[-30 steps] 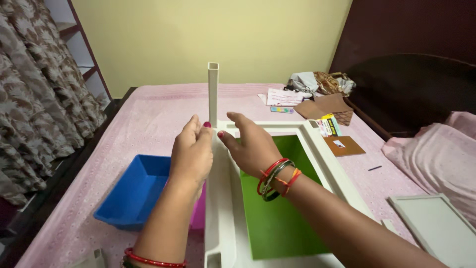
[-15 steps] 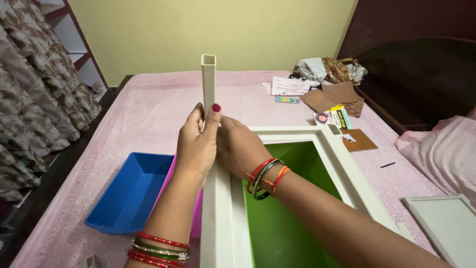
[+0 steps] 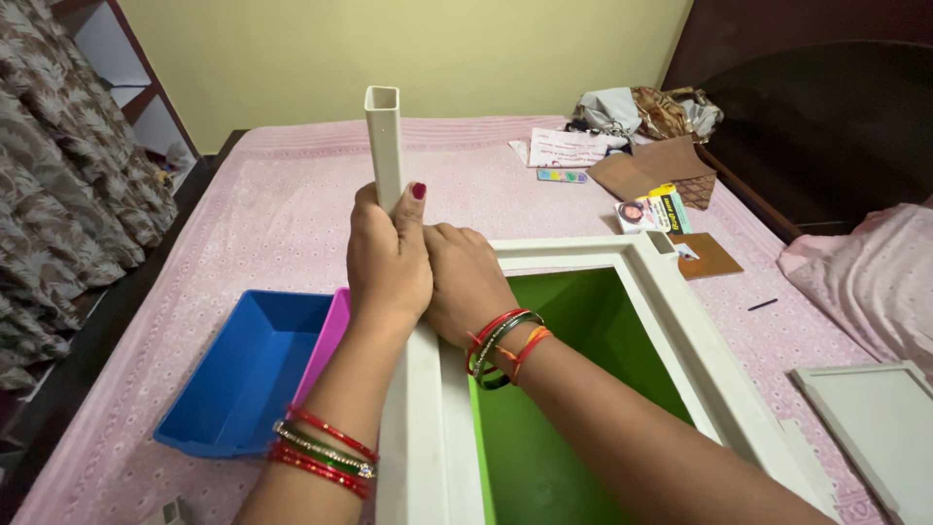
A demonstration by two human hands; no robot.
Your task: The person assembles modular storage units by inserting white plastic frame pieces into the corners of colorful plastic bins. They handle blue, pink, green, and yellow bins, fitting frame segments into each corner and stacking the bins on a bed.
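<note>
We see both hands wrapped around a white square tube [image 3: 383,136] that stands upright at the near-left corner of a white frame [image 3: 680,321]. The left hand [image 3: 387,258] is closed around the tube, its thumb with a red-painted nail pressed against the tube's side. The right hand [image 3: 466,282] is curled just beside it, touching the left hand and gripping the lower part of the tube where it meets the frame. The tube's open top end rises above both hands. Inside the frame sits a green bin [image 3: 554,389]. To the left lie a blue tray [image 3: 248,374] and a pink tray [image 3: 326,340], side by side and touching. All of this rests on a bed with a pink sheet [image 3: 272,214]. Papers and a cardboard piece [image 3: 646,165] lie further back.
</note>
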